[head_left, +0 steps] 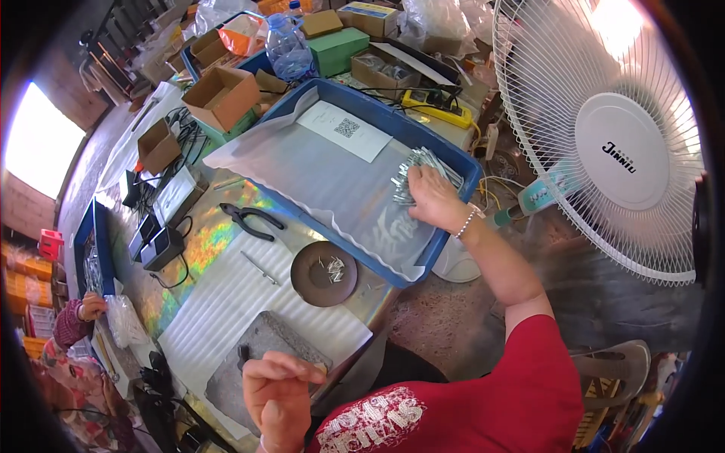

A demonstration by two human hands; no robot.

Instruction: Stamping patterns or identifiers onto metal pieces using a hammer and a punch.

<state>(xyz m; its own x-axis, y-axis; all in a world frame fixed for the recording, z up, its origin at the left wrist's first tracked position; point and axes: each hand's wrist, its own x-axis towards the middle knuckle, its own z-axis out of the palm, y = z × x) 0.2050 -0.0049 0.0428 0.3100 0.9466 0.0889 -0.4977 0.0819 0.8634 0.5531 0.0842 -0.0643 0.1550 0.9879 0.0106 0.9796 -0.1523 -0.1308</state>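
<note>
My right hand [430, 198] reaches into a blue tray [453, 162] lined with clear plastic and rests on a heap of small silvery metal parts [424, 162] at its far right corner, fingers curled over them. My left hand [278, 392] hovers near my chest over a grey stone slab [260, 351], fingers bent; whether it pinches something small I cannot tell. A round brown dish [325, 273] with a few small metal pieces sits between the slab and the tray. A thin metal rod [259, 266] lies on the white corrugated sheet [226, 302].
Black pliers [251, 219] lie on the shiny table left of the tray. A white standing fan [612, 143] is close on the right. Cardboard boxes [223, 97], a water bottle [287, 47] and a yellow meter [434, 106] crowd the back. Another person's hand [92, 306] works at far left.
</note>
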